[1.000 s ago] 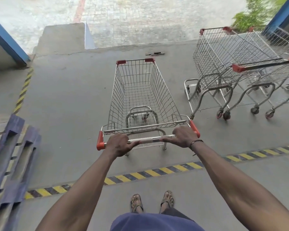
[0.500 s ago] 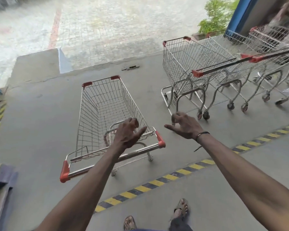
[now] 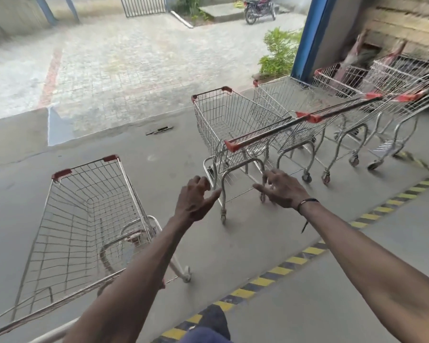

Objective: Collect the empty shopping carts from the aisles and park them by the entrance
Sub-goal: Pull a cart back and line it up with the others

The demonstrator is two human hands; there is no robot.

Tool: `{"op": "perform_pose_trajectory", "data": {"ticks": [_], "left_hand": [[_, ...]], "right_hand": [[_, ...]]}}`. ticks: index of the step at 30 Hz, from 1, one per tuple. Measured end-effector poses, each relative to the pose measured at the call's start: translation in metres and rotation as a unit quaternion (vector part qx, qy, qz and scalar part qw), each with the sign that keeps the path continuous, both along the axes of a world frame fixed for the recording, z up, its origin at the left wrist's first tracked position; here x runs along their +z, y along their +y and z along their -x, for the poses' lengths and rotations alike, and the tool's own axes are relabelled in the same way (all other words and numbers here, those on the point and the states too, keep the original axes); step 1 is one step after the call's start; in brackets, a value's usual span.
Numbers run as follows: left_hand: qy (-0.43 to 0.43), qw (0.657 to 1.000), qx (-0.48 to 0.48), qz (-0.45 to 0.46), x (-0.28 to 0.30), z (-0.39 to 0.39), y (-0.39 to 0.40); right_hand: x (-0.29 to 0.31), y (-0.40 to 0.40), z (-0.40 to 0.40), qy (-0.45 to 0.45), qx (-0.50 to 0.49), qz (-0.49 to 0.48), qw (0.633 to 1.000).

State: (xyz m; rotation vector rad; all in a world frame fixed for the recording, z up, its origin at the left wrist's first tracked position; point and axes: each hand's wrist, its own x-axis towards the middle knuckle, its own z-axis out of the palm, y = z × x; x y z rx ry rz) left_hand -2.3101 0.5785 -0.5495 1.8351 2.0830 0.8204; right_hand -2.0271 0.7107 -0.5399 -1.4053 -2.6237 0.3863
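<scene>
Loose cart: I see one empty wire cart [image 3: 84, 219] at lower left on the concrete floor [image 3: 233, 256], its basket running away from the camera, red corner caps at its far end. Its handle end sits at the bottom left edge, partly behind the left forearm.
Parked row: a line of empty carts [image 3: 295, 125] stands at right, side by side with red-tipped handles roughly in one line, reaching back toward the blue pillar [image 3: 307, 38]. The nearest one [image 3: 233, 125] stands apart from the loose cart, bare floor between them.
Left hand: left hand [image 3: 195, 199] is raised in the air between the loose cart and the row, fingers loosely bent and apart, thumb out, holding nothing.
Right hand: right hand [image 3: 282, 188] is up in front of the nearest parked cart's legs, fingers spread, holding nothing; I cannot tell whether a fingertip meets the frame. A dark band [image 3: 306, 203] circles that wrist.
Floor mark: a yellow-and-black striped line [image 3: 278, 271] runs diagonally from bottom centre up to the right, on the camera's side of all carts.
Beyond: paved yard [image 3: 134, 58], green plants [image 3: 278, 50], a motorcycle [image 3: 259, 7] and a barred gate [image 3: 144, 4] at the top.
</scene>
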Motion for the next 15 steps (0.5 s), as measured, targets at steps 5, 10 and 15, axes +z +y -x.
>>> {"op": "perform_pose_trajectory", "data": {"ticks": [5, 10, 15], "left_hand": [[0.014, 1.000, -0.011, -0.005, -0.010, -0.029, 0.096], [0.025, 0.999, -0.025, -0.027, -0.019, -0.049, 0.204], [0.019, 1.000, -0.016, -0.003, -0.020, -0.065, 0.301]], "right_hand": [[-0.006, 0.081, -0.020, 0.000, -0.007, 0.021, 1.000], [-0.014, 0.175, -0.026, -0.018, -0.012, 0.028, 0.999], [-0.017, 0.271, -0.034, -0.034, -0.038, 0.050, 0.997]]}}
